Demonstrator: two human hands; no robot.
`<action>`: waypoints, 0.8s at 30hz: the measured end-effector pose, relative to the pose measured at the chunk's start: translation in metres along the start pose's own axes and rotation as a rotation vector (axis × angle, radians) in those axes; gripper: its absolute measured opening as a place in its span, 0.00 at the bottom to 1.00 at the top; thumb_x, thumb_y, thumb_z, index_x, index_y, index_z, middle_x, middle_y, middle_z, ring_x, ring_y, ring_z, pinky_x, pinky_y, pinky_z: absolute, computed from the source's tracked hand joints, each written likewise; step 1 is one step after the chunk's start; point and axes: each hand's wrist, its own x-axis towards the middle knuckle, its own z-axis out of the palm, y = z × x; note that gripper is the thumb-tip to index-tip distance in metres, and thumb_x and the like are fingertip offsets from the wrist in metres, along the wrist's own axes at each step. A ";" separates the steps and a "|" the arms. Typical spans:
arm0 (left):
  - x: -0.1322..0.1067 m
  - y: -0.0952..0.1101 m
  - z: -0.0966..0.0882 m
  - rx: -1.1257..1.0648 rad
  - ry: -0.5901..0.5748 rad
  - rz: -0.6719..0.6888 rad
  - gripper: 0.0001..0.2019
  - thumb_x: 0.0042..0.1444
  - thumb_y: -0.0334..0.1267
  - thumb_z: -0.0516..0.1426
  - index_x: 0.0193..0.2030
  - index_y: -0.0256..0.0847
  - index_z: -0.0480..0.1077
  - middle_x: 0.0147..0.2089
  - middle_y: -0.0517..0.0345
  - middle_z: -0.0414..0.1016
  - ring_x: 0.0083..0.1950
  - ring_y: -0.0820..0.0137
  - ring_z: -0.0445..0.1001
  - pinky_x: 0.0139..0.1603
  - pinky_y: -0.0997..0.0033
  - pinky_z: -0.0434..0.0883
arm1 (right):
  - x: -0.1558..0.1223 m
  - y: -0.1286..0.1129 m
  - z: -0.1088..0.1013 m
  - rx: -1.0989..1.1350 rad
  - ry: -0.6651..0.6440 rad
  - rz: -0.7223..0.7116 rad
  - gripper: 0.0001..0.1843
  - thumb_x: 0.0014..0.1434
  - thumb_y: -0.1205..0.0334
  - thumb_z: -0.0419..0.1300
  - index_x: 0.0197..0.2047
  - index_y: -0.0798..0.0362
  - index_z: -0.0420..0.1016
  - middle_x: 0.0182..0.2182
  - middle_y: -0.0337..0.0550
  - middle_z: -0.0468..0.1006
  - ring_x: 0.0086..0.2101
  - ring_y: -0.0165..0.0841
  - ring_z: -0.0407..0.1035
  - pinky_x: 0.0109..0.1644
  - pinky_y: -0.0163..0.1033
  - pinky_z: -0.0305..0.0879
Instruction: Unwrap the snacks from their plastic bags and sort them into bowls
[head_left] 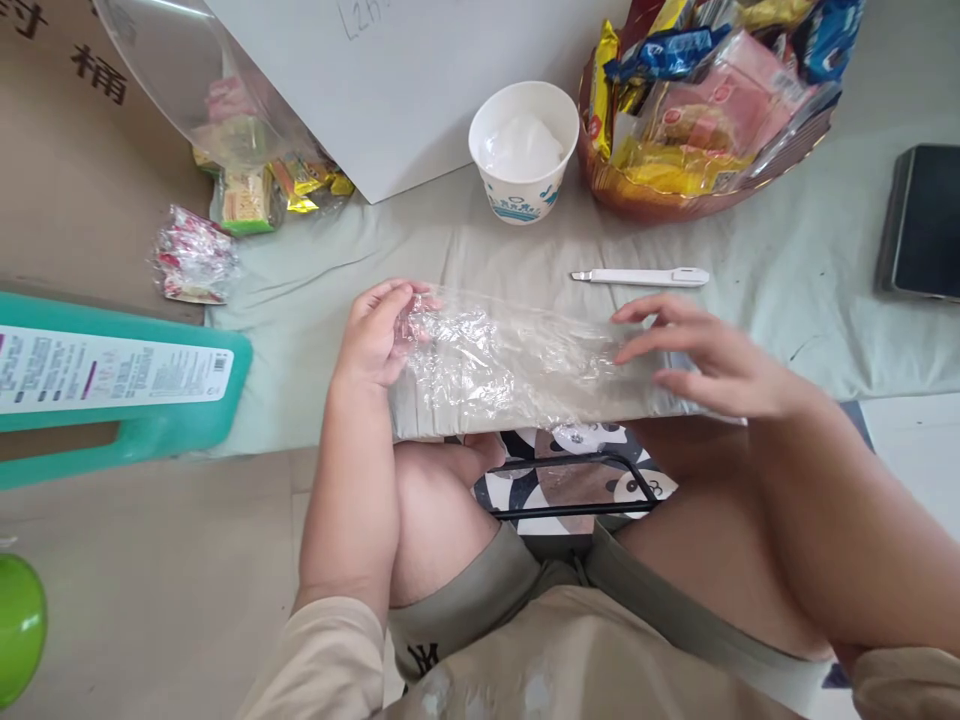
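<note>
A crumpled clear plastic bag (510,365) lies flat on the pale cloth (787,300) just beyond my knees. My left hand (379,335) pinches the bag's left end, fingers curled closed around the plastic. My right hand (705,360) rests on the bag's right end with its fingers stretched out and spread, pressing it flat.
A white utility knife (641,277) lies just behind the bag. Farther back stand a white paper bowl (523,150) and a basket of snack packets (697,100). A dark tablet (922,220) is at right. A teal stool (120,385) and wrapped sweets (191,255) sit at left.
</note>
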 end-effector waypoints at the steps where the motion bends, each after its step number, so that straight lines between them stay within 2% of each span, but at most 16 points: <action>1: -0.001 0.001 0.000 -0.009 -0.027 -0.006 0.06 0.59 0.39 0.62 0.33 0.40 0.76 0.29 0.59 0.82 0.14 0.79 0.66 0.11 0.80 0.46 | 0.002 -0.001 -0.001 0.032 0.094 0.046 0.09 0.65 0.56 0.61 0.44 0.44 0.84 0.53 0.49 0.79 0.54 0.47 0.76 0.62 0.60 0.72; 3: -0.002 0.003 0.001 -0.032 -0.098 -0.001 0.08 0.58 0.41 0.64 0.33 0.40 0.76 0.28 0.59 0.82 0.13 0.79 0.67 0.11 0.81 0.45 | 0.016 -0.002 0.000 0.103 0.282 0.176 0.06 0.64 0.54 0.64 0.40 0.45 0.81 0.46 0.46 0.82 0.50 0.45 0.78 0.62 0.60 0.72; 4: -0.003 0.004 0.002 -0.044 -0.142 0.001 0.08 0.56 0.42 0.65 0.33 0.40 0.77 0.28 0.59 0.82 0.14 0.79 0.68 0.11 0.81 0.46 | 0.026 -0.002 0.004 0.153 0.321 0.236 0.07 0.63 0.54 0.65 0.41 0.45 0.80 0.44 0.45 0.83 0.48 0.44 0.78 0.62 0.59 0.73; 5: -0.003 0.005 0.004 -0.053 -0.189 0.001 0.09 0.55 0.43 0.66 0.33 0.40 0.77 0.28 0.59 0.82 0.14 0.78 0.68 0.11 0.81 0.46 | 0.038 -0.001 0.008 0.218 0.299 0.269 0.10 0.61 0.53 0.66 0.44 0.46 0.80 0.45 0.46 0.83 0.49 0.44 0.78 0.61 0.58 0.74; 8: -0.004 0.004 0.011 -0.052 -0.317 0.000 0.11 0.52 0.46 0.68 0.33 0.40 0.77 0.28 0.58 0.83 0.13 0.77 0.68 0.11 0.81 0.49 | 0.078 -0.002 0.024 0.420 0.068 0.277 0.24 0.52 0.51 0.73 0.50 0.47 0.78 0.51 0.47 0.83 0.53 0.44 0.78 0.62 0.54 0.74; 10: -0.005 0.004 0.015 -0.036 -0.378 0.001 0.13 0.50 0.48 0.69 0.34 0.40 0.78 0.28 0.58 0.83 0.13 0.77 0.68 0.10 0.80 0.49 | 0.099 -0.006 0.034 0.509 -0.128 0.327 0.28 0.48 0.51 0.75 0.52 0.48 0.78 0.48 0.47 0.85 0.48 0.42 0.80 0.54 0.49 0.77; 11: -0.005 0.003 0.017 -0.027 -0.400 0.001 0.14 0.49 0.49 0.69 0.34 0.40 0.78 0.28 0.58 0.83 0.13 0.76 0.68 0.10 0.80 0.49 | 0.107 -0.009 0.038 0.527 -0.251 0.358 0.26 0.49 0.51 0.75 0.50 0.49 0.78 0.43 0.45 0.85 0.43 0.39 0.80 0.47 0.45 0.78; 13: -0.005 0.003 0.018 -0.009 -0.428 0.002 0.16 0.48 0.49 0.70 0.35 0.40 0.78 0.28 0.57 0.83 0.14 0.74 0.71 0.10 0.79 0.47 | 0.115 -0.016 0.043 0.512 -0.469 0.418 0.16 0.53 0.54 0.72 0.44 0.51 0.80 0.32 0.40 0.84 0.31 0.33 0.77 0.34 0.37 0.72; 15: -0.005 0.004 0.017 0.006 -0.426 0.007 0.15 0.48 0.48 0.70 0.35 0.40 0.78 0.29 0.56 0.83 0.16 0.73 0.74 0.10 0.80 0.48 | 0.115 -0.021 0.043 0.482 -0.570 0.458 0.08 0.57 0.58 0.68 0.37 0.52 0.80 0.24 0.36 0.80 0.23 0.28 0.71 0.28 0.34 0.65; 17: -0.002 0.005 0.012 0.003 -0.389 0.014 0.14 0.50 0.47 0.69 0.33 0.40 0.76 0.30 0.56 0.83 0.18 0.73 0.76 0.12 0.80 0.53 | 0.110 -0.023 0.040 0.484 -0.541 0.480 0.06 0.58 0.59 0.66 0.32 0.52 0.79 0.22 0.35 0.78 0.21 0.26 0.67 0.26 0.33 0.63; 19: 0.002 0.006 0.007 -0.034 -0.326 0.009 0.14 0.52 0.47 0.68 0.31 0.41 0.72 0.29 0.58 0.83 0.20 0.73 0.76 0.14 0.80 0.57 | 0.102 -0.022 0.035 0.516 -0.490 0.484 0.09 0.59 0.57 0.67 0.29 0.52 0.77 0.21 0.34 0.76 0.20 0.25 0.65 0.25 0.33 0.62; 21: 0.006 0.006 0.005 -0.114 -0.267 -0.015 0.15 0.55 0.50 0.67 0.33 0.43 0.70 0.29 0.59 0.83 0.21 0.74 0.77 0.16 0.79 0.61 | 0.094 -0.020 0.031 0.557 -0.416 0.490 0.12 0.58 0.54 0.69 0.28 0.52 0.76 0.20 0.35 0.75 0.19 0.25 0.64 0.24 0.33 0.60; 24: 0.009 0.004 0.014 -0.337 -0.224 -0.044 0.21 0.61 0.62 0.59 0.42 0.44 0.73 0.34 0.57 0.85 0.28 0.71 0.81 0.22 0.77 0.69 | 0.085 -0.018 0.032 0.643 -0.161 0.546 0.14 0.56 0.52 0.71 0.30 0.52 0.75 0.20 0.36 0.75 0.19 0.25 0.64 0.23 0.33 0.59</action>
